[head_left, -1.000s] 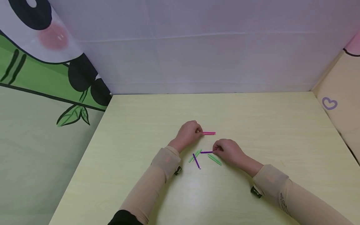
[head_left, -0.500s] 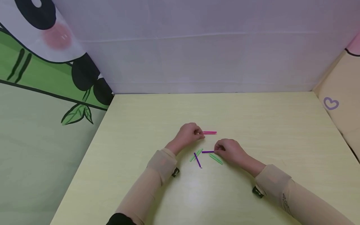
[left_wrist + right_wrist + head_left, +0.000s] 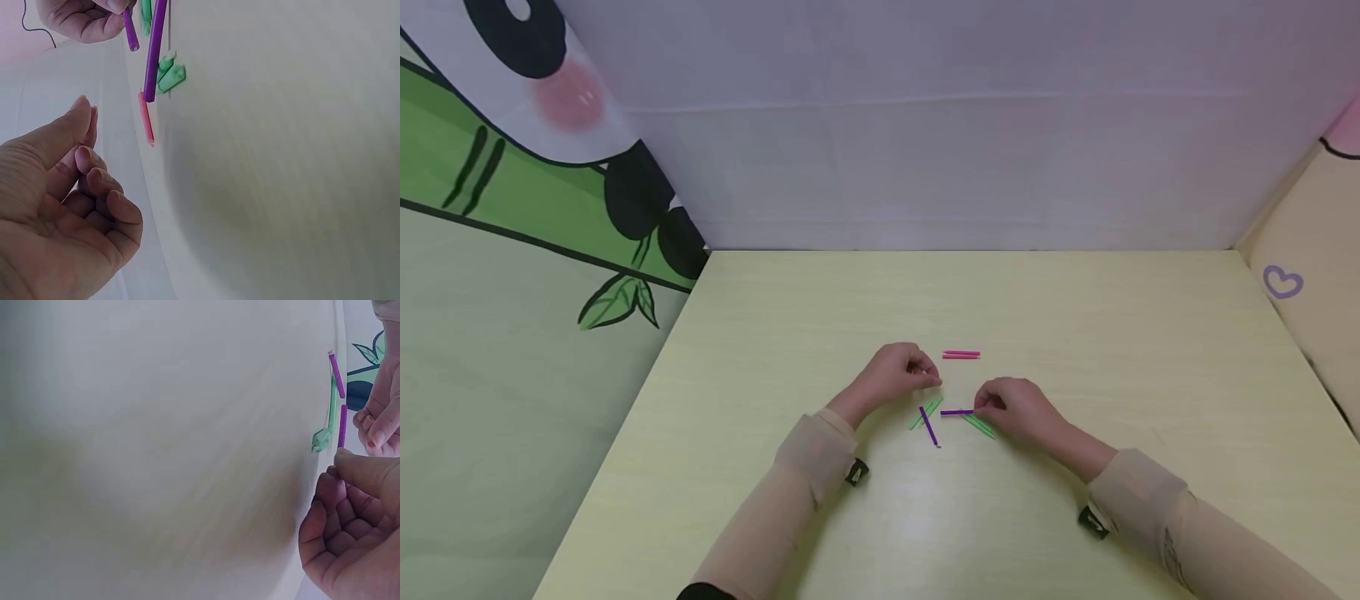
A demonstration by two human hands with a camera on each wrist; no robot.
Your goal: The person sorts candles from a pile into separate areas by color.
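Observation:
My right hand [image 3: 1018, 408] pinches the end of a thin purple stick [image 3: 957, 412] between thumb and index finger. This stick points left and overlaps the tip of a slanted green pair [image 3: 980, 426] in the head view. My left hand [image 3: 898, 371] holds nothing; in the left wrist view its fingers [image 3: 94, 178] are loosely bent, the thumb near the index fingertip. Just below it in the head view, a second purple stick [image 3: 929, 427] crosses another green pair [image 3: 934, 405]. Two pink sticks [image 3: 961, 357] lie side by side behind the hands.
A pale wooden table [image 3: 1112, 317] bears all the sticks. Behind it hangs a plain lilac backdrop [image 3: 925, 167]. Printed cloth [image 3: 490, 375] with a cartoon figure lines the left side, and a beige panel [image 3: 1322, 250] with a heart the right.
My left hand has drawn back from the pink sticks, towards me and the green pair. The right hand has shifted slightly towards me, bringing its purple stick over the right green pair's tip.

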